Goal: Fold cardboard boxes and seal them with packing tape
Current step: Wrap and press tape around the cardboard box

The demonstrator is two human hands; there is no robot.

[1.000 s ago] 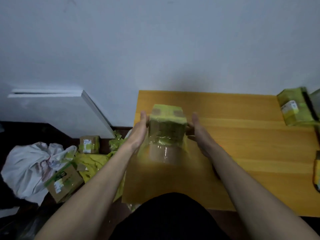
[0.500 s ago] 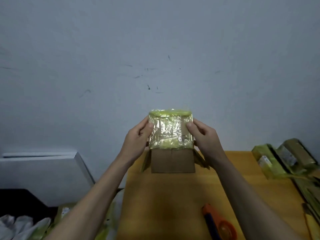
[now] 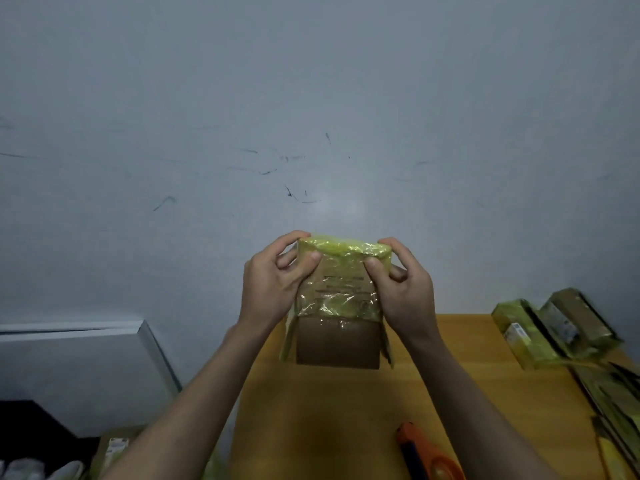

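A small brown cardboard box (image 3: 337,341) is held up in the air above the wooden table (image 3: 311,420), in front of the wall. Shiny yellow-green tape covers its top and upper front, and loose flaps hang at its lower sides. My left hand (image 3: 273,282) grips the box's upper left corner, thumb pressed on the taped front. My right hand (image 3: 403,289) grips the upper right corner the same way. An orange tape dispenser (image 3: 429,457) lies on the table at the lower right.
Several taped boxes (image 3: 550,330) and flat yellow-green pieces lie along the table's right edge. A white slanted panel (image 3: 79,362) stands on the left below the wall. More small boxes and white cloth sit on the floor at the lower left.
The box went from low over the table up in front of the wall, and the view tilted up with it. My fingers have curled over its top corners.
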